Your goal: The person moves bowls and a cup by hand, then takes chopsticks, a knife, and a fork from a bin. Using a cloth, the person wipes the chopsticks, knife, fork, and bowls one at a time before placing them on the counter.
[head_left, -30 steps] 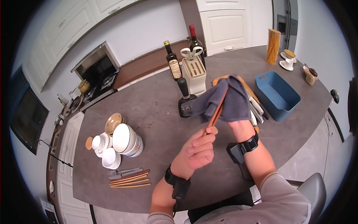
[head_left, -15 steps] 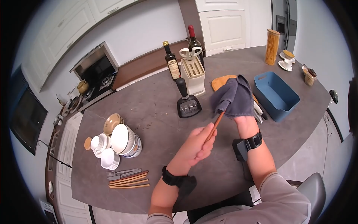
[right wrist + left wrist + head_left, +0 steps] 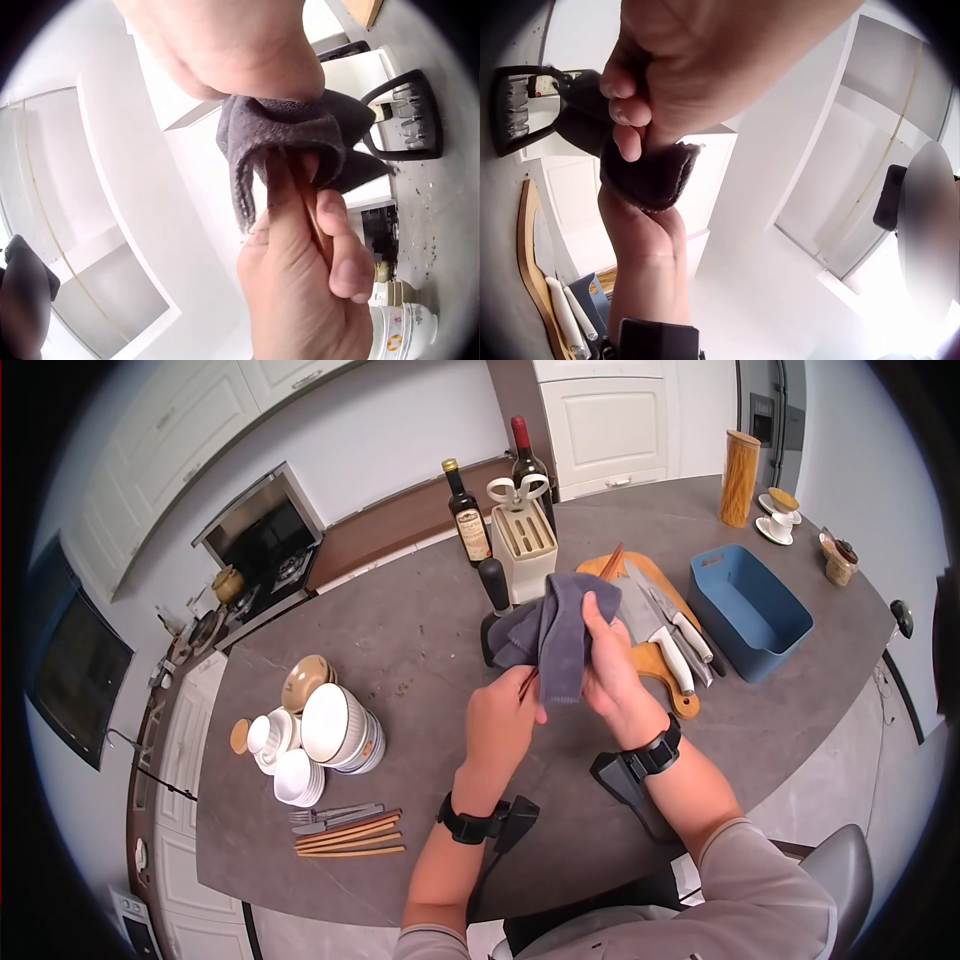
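My left hand (image 3: 497,725) grips a pair of reddish-brown chopsticks (image 3: 318,225) near one end, its fingers curled round them. The other ends stick out past a dark grey cloth (image 3: 568,645), over the cutting board. My right hand (image 3: 615,675) holds this cloth wrapped round the middle of the chopsticks, thumb lying along the front of the fold. In the right wrist view the chopsticks run into the cloth's open fold. Just behind the cloth, a black-handled tool (image 3: 494,585) with a metal-pronged head stands partly hidden.
A wooden cutting board (image 3: 683,703) bears several white-handled knives (image 3: 672,658). Right of it stands a blue bin (image 3: 752,615). A knife block (image 3: 524,555) and two bottles rise behind. At left are stacked bowls (image 3: 333,728), cutlery and several chopsticks (image 3: 350,836).
My right hand has turned and come left with the cloth, uncovering the knives. My left hand has rolled over and moved slightly left; the chopsticks now pass through the cloth.
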Demonstrator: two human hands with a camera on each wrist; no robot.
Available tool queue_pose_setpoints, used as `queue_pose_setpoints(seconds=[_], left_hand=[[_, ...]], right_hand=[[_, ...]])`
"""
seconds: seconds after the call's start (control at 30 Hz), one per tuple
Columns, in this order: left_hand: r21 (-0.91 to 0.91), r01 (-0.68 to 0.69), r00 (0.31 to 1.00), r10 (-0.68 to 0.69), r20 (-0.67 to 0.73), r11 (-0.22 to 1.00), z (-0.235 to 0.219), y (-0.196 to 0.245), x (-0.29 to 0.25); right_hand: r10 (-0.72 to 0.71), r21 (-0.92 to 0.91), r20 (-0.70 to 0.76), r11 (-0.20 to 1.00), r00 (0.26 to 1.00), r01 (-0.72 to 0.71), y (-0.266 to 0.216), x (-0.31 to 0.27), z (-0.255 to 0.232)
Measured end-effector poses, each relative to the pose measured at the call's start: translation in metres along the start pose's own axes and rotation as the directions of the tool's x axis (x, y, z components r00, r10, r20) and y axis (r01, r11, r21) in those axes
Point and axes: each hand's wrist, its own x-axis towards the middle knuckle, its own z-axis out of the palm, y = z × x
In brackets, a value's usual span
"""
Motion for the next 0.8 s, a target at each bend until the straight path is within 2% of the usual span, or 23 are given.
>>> queue_pose_setpoints(seconds=[0.1,0.13,0.17,0.2,0.23,0.27,0.3,0.33,0.37,0.4,0.43,0.5,0.53,0.57,0.6,0.63,0.67,0.7,0.73,0.77,0.8], left_hand=[[-0.086,-0.063,0.997,0.066,0.027,0.994,0.002,0.000,-0.004],[-0.087,-0.061,0.998,0.063,0.025,0.994,0.005,-0.006,-0.001],[-0.019,-0.280,0.952,0.275,-0.133,0.960,0.010,-0.018,0.005],[0.082,-0.474,0.837,0.477,-0.267,0.877,0.009,-0.017,0.009],[0.087,-0.474,0.837,0.479,-0.266,0.876,0.004,-0.015,0.007],[-0.060,-0.262,0.953,0.249,-0.171,0.963,-0.003,-0.010,0.004],[-0.180,-0.017,0.999,0.010,-0.040,0.983,-0.008,-0.004,0.001],[-0.181,-0.018,0.999,0.011,-0.039,0.983,-0.008,-0.002,0.001],[-0.265,0.029,0.999,-0.023,0.025,0.964,-0.007,0.000,0.001],[-0.343,0.078,0.995,-0.050,0.092,0.936,-0.005,0.002,0.001],[-0.344,0.075,0.995,-0.045,0.094,0.936,-0.004,0.004,0.001],[-0.309,0.096,0.990,-0.058,0.130,0.946,-0.001,0.007,-0.001],[-0.310,0.094,0.990,-0.056,0.129,0.946,0.001,0.007,-0.001],[-0.245,0.039,0.998,-0.026,0.056,0.969,0.002,0.004,-0.002],[-0.175,-0.012,1.000,0.010,-0.013,0.985,0.004,0.002,-0.002],[-0.173,-0.016,1.000,0.015,-0.011,0.985,0.008,-0.007,0.002],[-0.063,-0.288,0.949,0.276,-0.152,0.955,0.013,-0.019,0.008],[0.077,-0.522,0.813,0.522,-0.257,0.850,0.012,-0.015,0.010],[0.073,-0.523,0.814,0.523,-0.253,0.849,0.012,-0.009,0.006],[0.004,-0.354,0.925,0.351,-0.149,0.935,0.009,0.000,-0.002],[-0.041,-0.164,0.986,0.163,-0.030,0.986,0.006,0.009,-0.006]], right_hand=[[0.029,-0.011,0.017,1.000,0.999,-0.029,0.010,-0.010,0.012],[0.047,-0.095,0.012,0.994,0.999,-0.046,0.022,-0.010,0.013],[0.049,-0.094,0.014,0.994,0.999,-0.047,0.024,-0.009,0.011],[0.073,-0.115,0.087,0.991,0.993,-0.063,0.026,-0.008,0.010],[0.098,-0.136,0.159,0.988,0.982,-0.077,0.026,-0.008,0.008],[0.082,-0.082,0.148,0.994,0.986,-0.071,0.022,-0.005,0.004],[0.082,-0.082,0.148,0.994,0.986,-0.071,0.016,-0.002,0.002],[0.048,0.038,0.154,0.998,0.987,-0.055,0.011,0.000,0.000],[0.012,0.157,0.155,0.987,0.988,-0.037,0.006,0.003,0.000],[0.095,0.223,0.066,0.969,0.993,-0.108,0.000,0.003,0.008],[0.091,0.223,0.065,0.969,0.994,-0.103,0.000,0.003,0.004],[0.194,0.132,0.349,0.958,0.917,-0.253,0.003,0.001,-0.007],[0.239,0.007,0.238,0.969,0.941,-0.248,0.008,-0.002,-0.004],[0.238,-0.190,0.293,0.964,0.926,-0.187,0.012,-0.002,-0.012],[0.149,-0.208,0.228,0.973,0.962,-0.101,0.021,-0.007,-0.001],[0.053,-0.230,0.162,0.973,0.985,-0.014,0.029,-0.009,0.010],[0.075,-0.204,0.192,0.978,0.979,-0.035,0.026,-0.009,0.006],[0.071,-0.202,0.187,0.979,0.980,-0.033,0.023,-0.008,0.004],[0.029,-0.149,0.127,0.989,0.991,-0.010,0.018,-0.006,0.003],[-0.011,-0.098,0.067,0.995,0.998,0.017,0.013,-0.002,0.002],[-0.085,-0.026,0.030,0.996,0.996,0.086,0.007,0.001,0.001]])
